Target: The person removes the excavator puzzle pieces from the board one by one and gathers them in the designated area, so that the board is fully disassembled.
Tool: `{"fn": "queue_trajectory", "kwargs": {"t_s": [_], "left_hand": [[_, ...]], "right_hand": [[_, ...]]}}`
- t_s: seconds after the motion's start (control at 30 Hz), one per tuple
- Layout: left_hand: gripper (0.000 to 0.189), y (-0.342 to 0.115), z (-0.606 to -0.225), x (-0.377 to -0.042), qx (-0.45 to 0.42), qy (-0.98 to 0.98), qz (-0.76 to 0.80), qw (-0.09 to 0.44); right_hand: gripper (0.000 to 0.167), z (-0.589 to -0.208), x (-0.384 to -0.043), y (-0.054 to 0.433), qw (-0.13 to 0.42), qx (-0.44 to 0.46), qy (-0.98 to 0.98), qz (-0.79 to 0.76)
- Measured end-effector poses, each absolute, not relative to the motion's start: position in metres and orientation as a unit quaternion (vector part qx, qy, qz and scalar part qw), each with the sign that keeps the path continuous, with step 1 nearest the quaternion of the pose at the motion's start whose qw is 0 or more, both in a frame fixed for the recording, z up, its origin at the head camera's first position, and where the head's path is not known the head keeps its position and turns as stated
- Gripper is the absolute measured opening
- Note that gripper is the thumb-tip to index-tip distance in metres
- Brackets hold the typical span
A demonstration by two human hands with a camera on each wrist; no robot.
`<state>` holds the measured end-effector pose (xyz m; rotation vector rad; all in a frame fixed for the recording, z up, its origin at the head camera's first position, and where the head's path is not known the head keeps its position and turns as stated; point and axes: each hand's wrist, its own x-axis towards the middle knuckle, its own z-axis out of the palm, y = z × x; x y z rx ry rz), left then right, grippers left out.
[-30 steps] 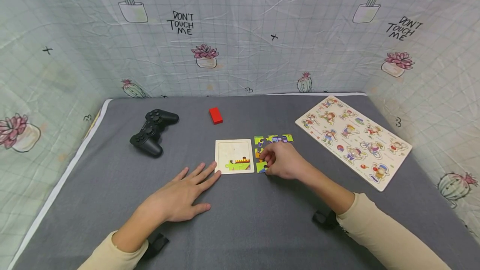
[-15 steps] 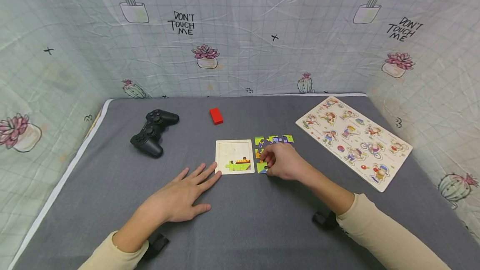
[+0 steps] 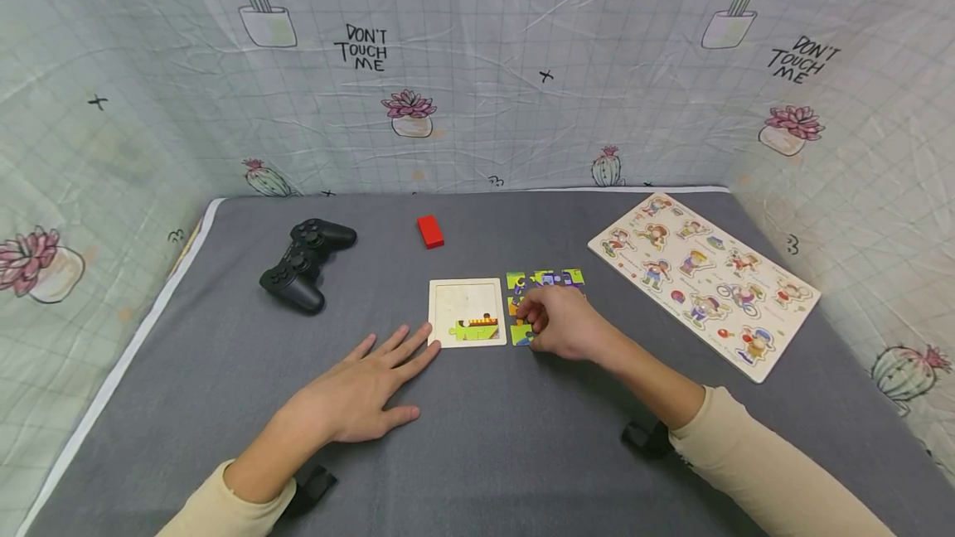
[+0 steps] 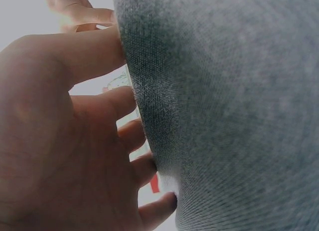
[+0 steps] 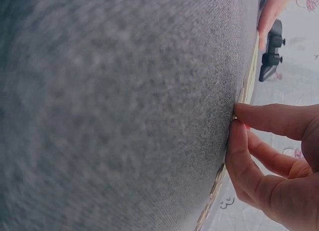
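Note:
My left hand (image 3: 358, 396) lies flat with fingers spread, its fingertips at the left edge of a square wooden puzzle tray (image 3: 457, 297). A few joined green pieces (image 3: 474, 332) with a red-and-yellow strip lie along the tray's lower right. Right of the tray, my right hand (image 3: 565, 321) bends over a group of jigsaw pieces (image 3: 572, 276) and partly covers them. Its thumb and index finger pinch at a green-and-blue jigsaw piece (image 3: 521, 335) low on the table. In the right wrist view, the fingertips (image 5: 240, 111) meet close to the cloth.
A black game controller (image 3: 302, 263) lies at the left, and a red block (image 3: 430, 232) stands behind the tray. At the right is a large wooden picture board (image 3: 701, 272). A printed curtain (image 3: 477, 106) encloses the grey table (image 3: 477, 462) at the back and sides.

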<state>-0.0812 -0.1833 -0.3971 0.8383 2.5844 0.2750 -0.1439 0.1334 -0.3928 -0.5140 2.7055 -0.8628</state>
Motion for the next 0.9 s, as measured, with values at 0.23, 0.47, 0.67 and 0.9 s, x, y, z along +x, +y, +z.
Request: {"fn": "queue_trajectory", "kwargs": {"t_s": [0.23,0.47,0.67,0.9], "left_hand": [[0.081,-0.184,-0.398,-0.082,0.304,0.926,0.097,0.202],[0.081,-0.183,-0.397,-0.082,0.301,0.926,0.097,0.208],[0.081,-0.184,-0.397,-0.082,0.302,0.926,0.098,0.206],[0.081,-0.184,-0.396,-0.081,0.303,0.926,0.099,0.203]], "right_hand": [[0.037,-0.389,-0.14,0.128,0.114,-0.174,0.937,-0.282],[0.035,-0.387,-0.139,0.12,0.113,-0.186,0.932,-0.291],[0.033,-0.386,-0.14,0.111,0.109,-0.203,0.924,-0.305],[0.032,-0.385,-0.143,0.096,0.113,-0.233,0.914,-0.312]]}}
